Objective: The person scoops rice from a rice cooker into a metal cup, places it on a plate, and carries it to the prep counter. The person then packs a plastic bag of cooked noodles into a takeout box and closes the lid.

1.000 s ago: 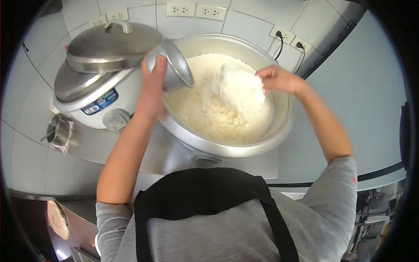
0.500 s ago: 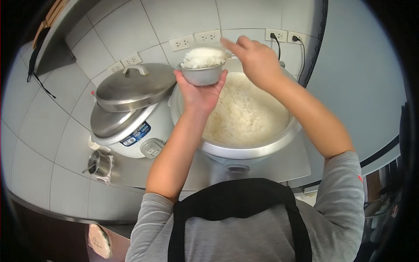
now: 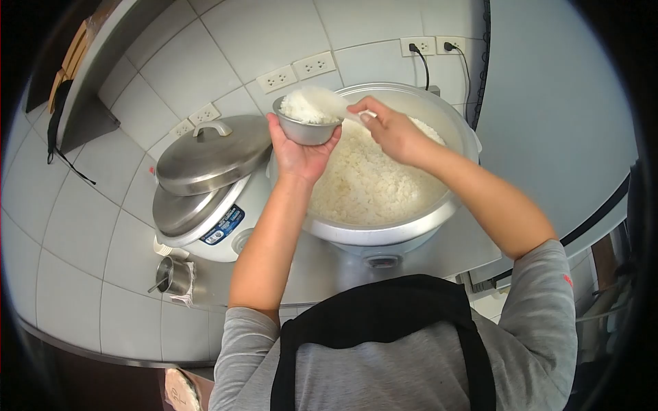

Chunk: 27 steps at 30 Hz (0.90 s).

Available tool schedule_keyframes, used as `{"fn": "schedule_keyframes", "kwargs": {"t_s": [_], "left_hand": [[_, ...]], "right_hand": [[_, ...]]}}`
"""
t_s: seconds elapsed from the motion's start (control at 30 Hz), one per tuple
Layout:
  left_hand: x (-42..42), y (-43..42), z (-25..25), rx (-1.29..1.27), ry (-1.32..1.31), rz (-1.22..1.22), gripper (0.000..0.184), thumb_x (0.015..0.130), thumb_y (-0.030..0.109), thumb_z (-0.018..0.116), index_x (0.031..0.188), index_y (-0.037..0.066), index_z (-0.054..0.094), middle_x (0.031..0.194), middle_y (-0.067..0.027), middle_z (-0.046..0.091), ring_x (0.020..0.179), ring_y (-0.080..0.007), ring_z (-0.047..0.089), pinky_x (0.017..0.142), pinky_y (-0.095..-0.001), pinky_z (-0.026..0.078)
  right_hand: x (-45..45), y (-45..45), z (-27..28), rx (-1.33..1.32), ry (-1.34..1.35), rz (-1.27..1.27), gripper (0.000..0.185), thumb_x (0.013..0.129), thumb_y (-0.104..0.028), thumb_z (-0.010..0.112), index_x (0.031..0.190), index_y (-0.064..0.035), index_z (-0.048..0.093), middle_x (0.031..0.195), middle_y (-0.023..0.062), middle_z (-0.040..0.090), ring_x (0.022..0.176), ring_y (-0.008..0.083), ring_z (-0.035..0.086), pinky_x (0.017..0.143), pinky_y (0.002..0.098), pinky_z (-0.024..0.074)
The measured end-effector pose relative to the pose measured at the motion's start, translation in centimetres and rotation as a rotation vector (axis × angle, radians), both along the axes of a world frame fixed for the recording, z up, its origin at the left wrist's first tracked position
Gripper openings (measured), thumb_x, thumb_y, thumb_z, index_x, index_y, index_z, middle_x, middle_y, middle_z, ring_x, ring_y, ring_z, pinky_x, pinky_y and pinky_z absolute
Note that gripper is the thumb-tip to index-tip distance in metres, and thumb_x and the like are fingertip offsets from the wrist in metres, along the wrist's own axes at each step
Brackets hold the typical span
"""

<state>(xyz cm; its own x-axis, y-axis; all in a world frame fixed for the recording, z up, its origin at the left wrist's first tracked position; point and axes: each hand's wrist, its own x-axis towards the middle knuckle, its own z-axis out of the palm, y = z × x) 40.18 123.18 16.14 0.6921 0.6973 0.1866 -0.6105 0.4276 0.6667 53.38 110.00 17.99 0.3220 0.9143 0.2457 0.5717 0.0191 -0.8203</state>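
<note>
My left hand (image 3: 301, 159) cups a small metal bowl (image 3: 306, 132) from below, fingers around its sides. White rice (image 3: 299, 108) is heaped in the bowl. Closed around a handle, my right hand (image 3: 399, 134) holds a pale rice paddle (image 3: 332, 103), whose blade lies over the rice at the bowl's right side. The blade looks blurred. Both hands are above a large rice cooker (image 3: 387, 234) with its lid off. Loose cooked rice (image 3: 370, 181) fills much of its pot.
Left of the pot stands a second rice cooker (image 3: 241, 220), with a metal lid (image 3: 218, 154) leaning on top. A small metal container (image 3: 175, 275) with a utensil sits at the counter's left. Wall outlets (image 3: 314, 65) and plugged cords (image 3: 419, 58) are behind; a shelf (image 3: 103, 65) juts out upper left.
My right hand has come down and slightly left-to-right, bringing the paddle over the rice in the bowl. The bowl sits a little lower and further left in view; the camera view has shifted.
</note>
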Motion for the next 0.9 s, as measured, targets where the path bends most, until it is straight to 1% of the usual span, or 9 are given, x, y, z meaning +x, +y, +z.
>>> {"fn": "schedule_keyframes", "kwargs": {"t_s": [0.07,0.17,0.2,0.3,0.4,0.5,0.6,0.7,0.9], "left_hand": [[-0.1,0.3,0.0,0.058,0.070,0.000,0.070,0.089,0.069,0.029,0.130,0.014,0.044,0.129,-0.0116,0.048,0.116,-0.0308,0.046,0.093,-0.0501,0.041],[-0.3,0.4,0.2,0.099,0.185,-0.010,0.069,0.088,0.069,0.033,0.127,0.014,0.047,0.126,-0.0100,0.051,0.114,-0.0286,0.048,0.091,-0.0488,0.041],[-0.3,0.6,0.4,0.137,0.201,-0.038,0.069,0.087,0.070,0.034,0.127,0.014,0.047,0.125,-0.0095,0.051,0.114,-0.0283,0.048,0.091,-0.0486,0.041],[-0.8,1.1,0.5,0.214,0.250,-0.107,0.069,0.087,0.069,0.036,0.126,0.015,0.048,0.125,-0.0084,0.053,0.114,-0.0274,0.049,0.090,-0.0476,0.041],[-1.3,1.9,0.8,0.248,0.313,-0.134,0.067,0.087,0.068,0.038,0.127,0.015,0.049,0.125,-0.0081,0.054,0.113,-0.0270,0.049,0.088,-0.0463,0.041],[-1.3,3.2,0.6,0.266,0.351,-0.115,0.065,0.088,0.066,0.038,0.129,0.015,0.048,0.126,-0.0087,0.054,0.112,-0.0276,0.051,0.086,-0.0450,0.043],[-1.2,3.5,0.5,0.219,0.331,-0.094,0.063,0.090,0.063,0.035,0.130,0.016,0.047,0.126,-0.0100,0.054,0.110,-0.0297,0.053,0.084,-0.0446,0.045],[-0.9,3.4,0.4,0.225,0.328,-0.109,0.062,0.090,0.062,0.037,0.129,0.016,0.048,0.126,-0.0102,0.054,0.111,-0.0302,0.052,0.085,-0.0460,0.043],[-0.5,3.2,0.3,0.186,0.360,-0.123,0.060,0.090,0.062,0.036,0.125,0.015,0.049,0.123,-0.0111,0.054,0.109,-0.0303,0.052,0.084,-0.0465,0.043]], "right_hand": [[-0.5,0.2,-1.3,0.002,-0.038,0.044,0.027,0.101,-0.026,0.035,0.124,-0.0164,0.047,0.065,0.0032,0.042,0.057,0.0124,0.042,0.059,0.0314,0.0412],[-1.7,0.8,-1.5,-0.014,0.004,0.087,0.028,0.101,-0.027,0.033,0.124,-0.0152,0.045,0.065,0.0035,0.042,0.057,0.0129,0.042,0.060,0.0317,0.0420],[-2.0,0.4,-1.0,-0.134,0.086,0.075,0.029,0.102,-0.028,0.032,0.125,-0.0149,0.043,0.066,0.0041,0.042,0.058,0.0130,0.043,0.061,0.0315,0.0425],[-1.0,2.1,-3.2,0.021,-0.029,0.096,0.028,0.101,-0.029,0.032,0.124,-0.0158,0.044,0.066,0.0023,0.041,0.055,0.0125,0.041,0.053,0.0298,0.0408],[0.4,-0.3,2.8,-0.340,0.038,0.097,0.028,0.100,-0.030,0.036,0.124,-0.0174,0.044,0.064,-0.0004,0.040,0.051,0.0118,0.037,0.045,0.0273,0.0353],[4.1,-2.3,6.5,-0.514,-0.016,0.160,0.029,0.098,-0.030,0.038,0.125,-0.0193,0.042,0.066,-0.0008,0.040,0.048,0.0109,0.034,0.042,0.0255,0.0317],[6.5,-1.3,4.3,-0.291,0.253,0.122,0.029,0.097,-0.030,0.040,0.125,-0.0203,0.040,0.069,0.0013,0.041,0.049,0.0110,0.034,0.042,0.0258,0.0316],[3.2,1.9,0.8,-0.143,0.439,-0.024,0.026,0.099,-0.029,0.036,0.122,-0.0192,0.040,0.070,0.0033,0.042,0.049,0.0116,0.034,0.041,0.0266,0.0325],[-2.3,3.1,-1.4,-0.204,0.430,0.072,0.022,0.101,-0.027,0.031,0.119,-0.0168,0.039,0.071,0.0048,0.042,0.051,0.0136,0.039,0.042,0.0293,0.0371]]}}
